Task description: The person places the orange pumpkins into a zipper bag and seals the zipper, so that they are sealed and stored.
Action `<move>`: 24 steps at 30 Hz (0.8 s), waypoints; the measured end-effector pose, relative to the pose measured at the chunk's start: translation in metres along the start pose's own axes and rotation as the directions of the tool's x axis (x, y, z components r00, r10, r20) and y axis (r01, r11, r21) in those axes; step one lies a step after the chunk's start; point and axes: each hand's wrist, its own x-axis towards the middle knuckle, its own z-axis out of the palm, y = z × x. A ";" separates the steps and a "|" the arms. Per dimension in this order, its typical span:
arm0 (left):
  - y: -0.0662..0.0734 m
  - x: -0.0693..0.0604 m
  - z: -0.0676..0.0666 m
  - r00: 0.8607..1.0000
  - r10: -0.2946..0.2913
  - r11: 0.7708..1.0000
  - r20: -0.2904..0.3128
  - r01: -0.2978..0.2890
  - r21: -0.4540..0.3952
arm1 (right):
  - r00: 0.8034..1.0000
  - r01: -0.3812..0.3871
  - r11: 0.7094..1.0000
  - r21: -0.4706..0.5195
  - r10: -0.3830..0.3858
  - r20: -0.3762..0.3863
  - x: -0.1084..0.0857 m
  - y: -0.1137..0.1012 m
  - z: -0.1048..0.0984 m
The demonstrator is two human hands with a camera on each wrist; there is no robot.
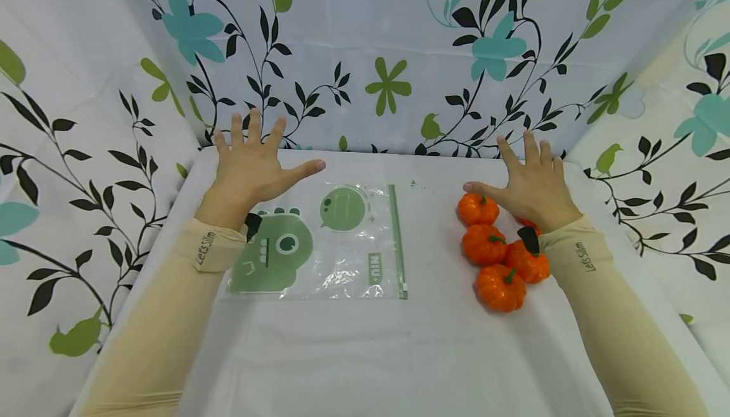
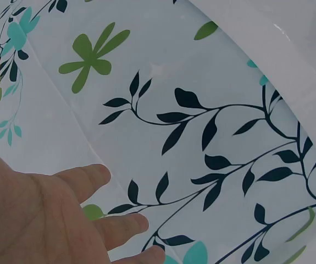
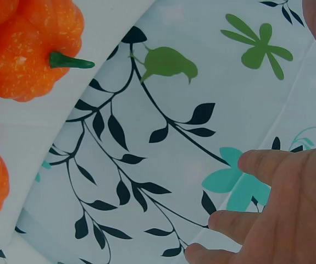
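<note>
A clear zip bag (image 1: 342, 265) with green cartoon prints and a green slider edge lies flat on the white table. Above its left part, my left hand (image 1: 248, 173) is held with fingers spread and nothing in it. Several small orange pumpkins (image 1: 500, 288) with green stems are clustered at the right. My right hand (image 1: 530, 189), fingers also spread, hovers over the far side of that cluster and hides part of one pumpkin. In the right wrist view, two pumpkins (image 3: 26, 55) show at the left, apart from the palm (image 3: 295, 220). The left wrist view has only my left palm (image 2: 37, 220) before the curtain.
A white table (image 1: 365, 353) spreads beneath everything. Curtains (image 1: 353, 43) printed with leaves, flowers and birds hang behind it and along both sides. Between the bag and the pumpkins lies a strip of bare tabletop with small dark specks near the back.
</note>
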 end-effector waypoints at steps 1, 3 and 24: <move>0.001 0.000 0.000 1.000 0.002 1.000 0.001 -0.003 0.002 | 1.000 0.004 1.000 0.000 -0.004 0.000 0.000 0.000 0.001; 0.003 0.000 -0.001 1.000 0.008 1.000 0.002 -0.008 0.000 | 1.000 0.005 1.000 0.010 -0.005 0.005 0.000 0.001 0.001; 0.017 -0.010 0.005 0.999 0.034 0.999 -0.026 -0.035 -0.022 | 0.999 0.050 0.980 0.192 -0.051 0.000 -0.013 -0.006 0.010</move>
